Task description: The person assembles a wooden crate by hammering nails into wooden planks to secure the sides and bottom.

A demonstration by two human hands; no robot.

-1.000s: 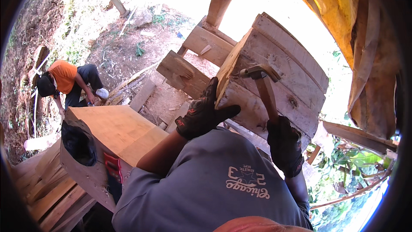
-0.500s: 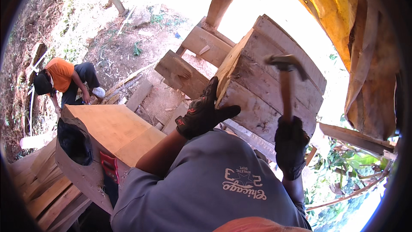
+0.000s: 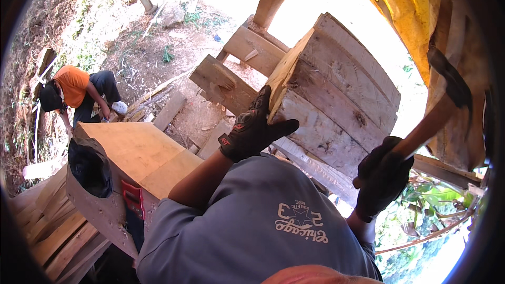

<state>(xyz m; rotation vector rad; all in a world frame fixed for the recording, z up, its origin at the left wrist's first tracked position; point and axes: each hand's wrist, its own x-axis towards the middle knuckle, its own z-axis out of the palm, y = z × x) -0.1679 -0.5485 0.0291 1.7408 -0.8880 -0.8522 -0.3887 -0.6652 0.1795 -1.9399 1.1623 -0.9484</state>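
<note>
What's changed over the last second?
Right hand swung the hammer away from the box, out to the right; its head was at the box's near edge and is now well clear. Nothing newly gripped or released. Same as before: left hand against the box's edge, co-worker bent over at far left.

Hammer (image 3: 428,130), saw (image 3: 135,224) and stacked boards (image 3: 64,246) show an open-air carpentry workshop.

Your right hand (image 3: 385,176) is farther to the right than before. Your hammer (image 3: 430,128) is off the wooden box (image 3: 342,97) now, and its head (image 3: 456,84) is up in front of the brown hanging sheet (image 3: 460,150).
</note>
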